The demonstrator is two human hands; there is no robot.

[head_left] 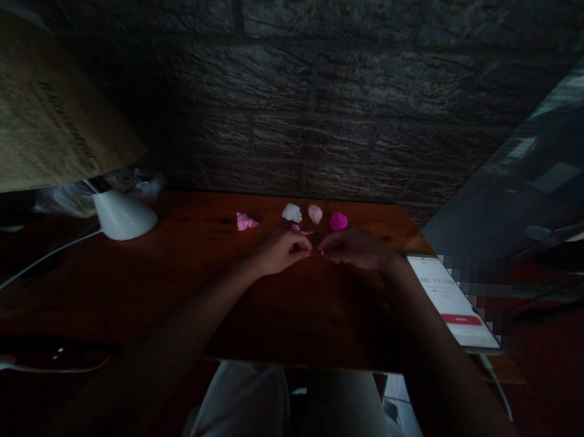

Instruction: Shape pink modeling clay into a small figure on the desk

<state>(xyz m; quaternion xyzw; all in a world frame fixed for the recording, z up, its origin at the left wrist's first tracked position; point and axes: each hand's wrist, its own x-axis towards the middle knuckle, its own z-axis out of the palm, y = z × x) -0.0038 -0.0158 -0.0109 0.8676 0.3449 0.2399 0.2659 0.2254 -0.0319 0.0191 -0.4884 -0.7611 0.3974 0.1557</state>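
Observation:
My left hand (286, 252) and my right hand (357, 249) face each other above the wooden table, thumbs and fingers pinched, with a narrow gap between the fingertips. A tiny pink piece (322, 252) shows at my right fingertips. Whatever my left fingertips hold is too small and dark to name. Just behind my left hand lies a thin pink piece (302, 230), partly hidden. Further back sit a white crumpled lump (292, 212), a pale pink lump (315, 213) and a bright magenta lump (338, 221). To the left is a pink twisted piece (246, 221).
A phone (452, 301) with a lit timer screen lies at the table's right edge, a cable attached. On the left stand a white lamp base (122, 216) with a cord and a large brown printed paper shade or bag (46, 111). A stone-block wall (300, 87) rises behind the table (179, 291).

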